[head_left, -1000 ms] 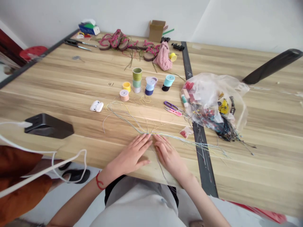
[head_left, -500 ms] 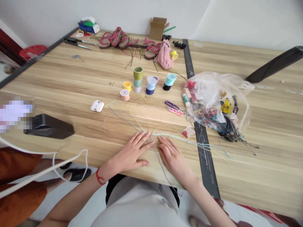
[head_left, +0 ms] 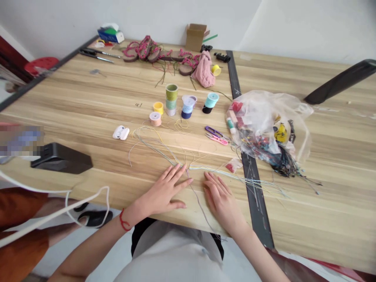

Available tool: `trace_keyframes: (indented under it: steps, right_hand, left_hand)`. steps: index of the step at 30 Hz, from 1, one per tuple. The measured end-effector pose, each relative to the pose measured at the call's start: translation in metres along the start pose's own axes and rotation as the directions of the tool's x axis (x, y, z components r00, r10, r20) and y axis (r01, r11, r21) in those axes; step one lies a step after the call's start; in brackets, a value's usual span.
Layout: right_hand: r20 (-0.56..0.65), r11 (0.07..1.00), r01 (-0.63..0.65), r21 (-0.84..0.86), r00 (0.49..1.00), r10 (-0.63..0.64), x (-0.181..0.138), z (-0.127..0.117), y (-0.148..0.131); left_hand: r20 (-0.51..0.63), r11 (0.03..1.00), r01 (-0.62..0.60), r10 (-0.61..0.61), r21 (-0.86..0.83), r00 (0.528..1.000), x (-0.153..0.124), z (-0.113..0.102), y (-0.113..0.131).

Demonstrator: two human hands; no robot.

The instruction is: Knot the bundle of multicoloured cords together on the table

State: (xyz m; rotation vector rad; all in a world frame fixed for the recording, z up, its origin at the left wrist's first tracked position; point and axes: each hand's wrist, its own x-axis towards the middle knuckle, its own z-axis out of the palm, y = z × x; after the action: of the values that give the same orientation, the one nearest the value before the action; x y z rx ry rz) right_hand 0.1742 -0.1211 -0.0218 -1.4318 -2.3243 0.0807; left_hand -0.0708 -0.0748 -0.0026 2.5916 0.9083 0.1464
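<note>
My left hand (head_left: 164,192) lies flat on the table, fingers spread, its fingertips at the near ends of a bundle of thin coloured threads (head_left: 155,147). Just right of them, a purple cord (head_left: 197,197) runs down past the table's front edge. My right hand (head_left: 221,196) rests palm down with its fingers stretched out, holding nothing. Right above its fingertips, pale yellow and blue threads (head_left: 229,173) fan out to the right across the black strip. Purple snips (head_left: 214,131) and pink snips (head_left: 217,139) lie beyond the threads, near a small bag of red beads (head_left: 233,165).
Several thread spools (head_left: 171,100) stand mid-table, with a white earbud case (head_left: 120,132) to their left. A plastic bag (head_left: 264,117) of cords sits at the right. Sandals (head_left: 152,53) lie at the back. A black box (head_left: 61,158) and white cable (head_left: 88,199) are at left.
My right hand has slid a little to the right, away from the left hand and the purple cord. The left hand stays in place. At far left, the blurred item has shifted.
</note>
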Motion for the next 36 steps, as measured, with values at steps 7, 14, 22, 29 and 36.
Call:
trace_keyframes:
  steps: [7,14,22,29,36]
  right_hand:
    - [0.013,0.99,-0.003,0.142,1.0,0.001,0.013,-0.002,-0.011]
    - [0.003,0.969,0.022,0.247,1.0,-0.024,0.024,0.013,-0.02]
    - [0.002,0.982,0.017,0.189,1.0,-0.018,0.022,0.014,-0.015]
    - [0.02,0.983,-0.003,0.182,1.0,-0.001,0.019,0.017,-0.017]
    - [-0.011,0.984,-0.023,0.177,1.0,0.026,0.019,0.019,-0.029]
  left_hand:
    - [-0.028,1.0,-0.005,0.005,-0.013,1.0,-0.002,-0.001,-0.002]
    - [-0.099,1.0,-0.005,0.005,-0.004,0.995,-0.012,0.01,0.008]
    - [-0.115,1.0,0.008,-0.006,0.016,0.993,-0.009,0.008,0.001]
    - [-0.066,0.997,-0.001,0.005,0.074,0.998,-0.005,0.006,-0.009]
    - [-0.095,0.998,0.001,0.005,0.066,0.995,-0.005,0.006,-0.008]
